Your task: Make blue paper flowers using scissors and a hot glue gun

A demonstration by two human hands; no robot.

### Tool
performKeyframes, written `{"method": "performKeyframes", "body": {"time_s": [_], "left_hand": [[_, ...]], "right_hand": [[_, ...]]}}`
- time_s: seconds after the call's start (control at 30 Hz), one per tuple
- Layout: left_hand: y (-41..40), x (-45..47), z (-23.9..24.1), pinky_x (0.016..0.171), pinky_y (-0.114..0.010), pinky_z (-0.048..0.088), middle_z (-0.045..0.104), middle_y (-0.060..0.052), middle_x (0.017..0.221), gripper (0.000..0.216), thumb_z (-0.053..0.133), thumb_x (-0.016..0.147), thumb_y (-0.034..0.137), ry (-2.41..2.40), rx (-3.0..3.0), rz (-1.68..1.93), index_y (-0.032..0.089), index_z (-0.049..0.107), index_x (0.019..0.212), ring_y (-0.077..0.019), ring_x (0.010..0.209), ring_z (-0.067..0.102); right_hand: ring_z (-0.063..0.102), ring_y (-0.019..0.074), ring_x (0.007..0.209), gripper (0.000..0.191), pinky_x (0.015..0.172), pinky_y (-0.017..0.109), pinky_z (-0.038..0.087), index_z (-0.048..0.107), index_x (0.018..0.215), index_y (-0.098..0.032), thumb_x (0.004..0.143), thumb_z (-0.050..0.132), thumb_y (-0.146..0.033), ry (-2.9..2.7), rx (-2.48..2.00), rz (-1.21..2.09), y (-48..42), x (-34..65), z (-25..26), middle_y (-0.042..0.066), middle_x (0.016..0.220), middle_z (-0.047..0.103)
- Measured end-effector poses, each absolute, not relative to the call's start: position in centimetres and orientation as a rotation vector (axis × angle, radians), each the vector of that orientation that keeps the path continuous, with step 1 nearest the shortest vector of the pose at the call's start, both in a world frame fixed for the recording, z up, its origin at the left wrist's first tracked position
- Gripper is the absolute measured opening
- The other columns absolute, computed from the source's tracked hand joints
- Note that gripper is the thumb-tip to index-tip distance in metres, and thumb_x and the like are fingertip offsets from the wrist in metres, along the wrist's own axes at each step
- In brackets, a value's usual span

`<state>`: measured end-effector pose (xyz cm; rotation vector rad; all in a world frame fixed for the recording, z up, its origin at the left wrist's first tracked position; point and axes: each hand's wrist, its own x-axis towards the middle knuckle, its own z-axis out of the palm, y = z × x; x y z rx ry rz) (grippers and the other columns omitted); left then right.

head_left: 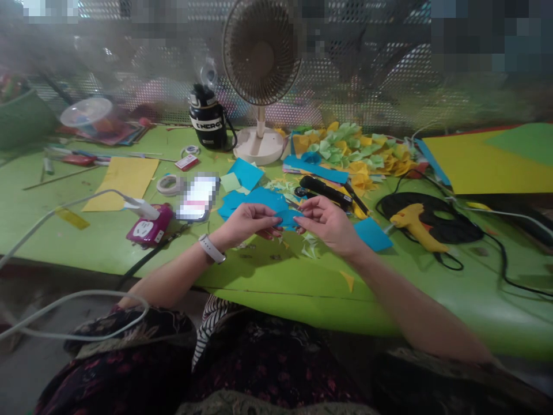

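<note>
a purple plug block point(148, 227) is sitting left of a phone point(197, 199); the left hand point(254, 220) is pinching one side of a small blue paper piece point(288, 218) over the green table point(276, 282), the right hand point(325, 222) is pinching its other side, and a yellow glue gun point(413, 225) is lying farther right

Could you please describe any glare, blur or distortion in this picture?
Head view: the phone screen is pale and pixelated; the mesh behind the fan is hazy; the table's near edge bows, perhaps from lens distortion; left hand and right hand look fairly clear.
</note>
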<state>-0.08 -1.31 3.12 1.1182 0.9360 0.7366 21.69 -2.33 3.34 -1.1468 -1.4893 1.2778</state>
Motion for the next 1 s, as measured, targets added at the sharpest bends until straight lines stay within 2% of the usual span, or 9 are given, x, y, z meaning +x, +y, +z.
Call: {"method": "performKeyframes", "body": {"time_s": [0.23,0.37,0.6,0.63,0.73,0.83,1.0], "left_hand": [[-1.2,0.1,3.1,0.07,-0.03,0.062,0.077,-0.008,0.076,0.023,0.082,0.076,0.028,0.97,1.104,0.762,0.012,0.066,0.083,-0.016,0.068,0.074],[-1.0,0.0,3.1,0.07,-0.03,0.062,0.077,-0.008,0.074,0.022,0.081,0.076,0.026,0.985,1.091,0.757,0.012,0.066,0.081,-0.016,0.067,0.074],[-0.2,-0.4,3.2,0.067,-0.027,0.062,0.075,-0.007,0.068,0.021,0.083,0.074,0.021,0.983,1.055,0.748,0.01,0.065,0.076,-0.0135,0.06,0.072],[0.0,-0.5,3.1,0.068,-0.027,0.062,0.075,-0.007,0.068,0.021,0.083,0.074,0.02,0.985,1.052,0.749,0.01,0.065,0.075,-0.0139,0.061,0.072],[0.5,-0.7,2.7,0.072,-0.03,0.063,0.075,-0.009,0.069,0.021,0.084,0.073,0.02,0.981,1.048,0.767,0.01,0.066,0.076,-0.0154,0.063,0.073],[1.0,-1.0,2.3,0.072,-0.029,0.062,0.076,-0.01,0.072,0.021,0.084,0.073,0.02,0.966,1.067,0.759,0.009,0.067,0.078,-0.0156,0.064,0.074],[1.6,-1.2,2.0,0.073,-0.028,0.062,0.076,-0.01,0.071,0.015,0.081,0.077,0.016,0.972,1.067,0.763,0.009,0.068,0.076,-0.0136,0.063,0.073]], "right_hand": [[0.066,0.0154,0.061,0.041,0.065,0.036,0.06,0.058,0.088,-0.022,0.069,0.081,-0.05,-1.544,-1.177,1.253,-1.8,22.0,2.7,-0.001,0.075,0.066],[0.066,0.0166,0.067,0.037,0.067,0.036,0.059,0.06,0.089,-0.022,0.071,0.08,-0.047,-1.598,-1.199,1.202,-1.6,22.3,2.5,0.001,0.08,0.067],[0.068,0.0232,0.088,0.021,0.088,0.045,0.055,0.061,0.099,-0.022,0.082,0.066,-0.035,-1.684,-1.32,0.616,1.0,25.6,3.5,0.007,0.094,0.07],[0.067,0.025,0.093,0.022,0.092,0.046,0.054,0.062,0.101,-0.022,0.082,0.066,-0.032,-1.725,-1.359,0.507,1.8,26.3,3.4,0.008,0.099,0.07],[0.061,0.0334,0.115,0.041,0.102,0.052,0.046,0.063,0.114,-0.02,0.074,0.072,-0.025,-1.946,-1.535,0.225,4.2,27.8,3.1,0.014,0.12,0.066],[0.06,0.0363,0.116,0.049,0.099,0.051,0.047,0.062,0.122,-0.017,0.075,0.075,-0.024,-2.162,-1.71,0.213,6.0,28.1,2.7,0.017,0.123,0.066],[0.066,0.0317,0.109,0.036,0.092,0.043,0.05,0.063,0.121,-0.017,0.086,0.067,-0.023,-2.268,-1.9,0.268,7.2,27.4,3.3,0.014,0.118,0.071]]}}
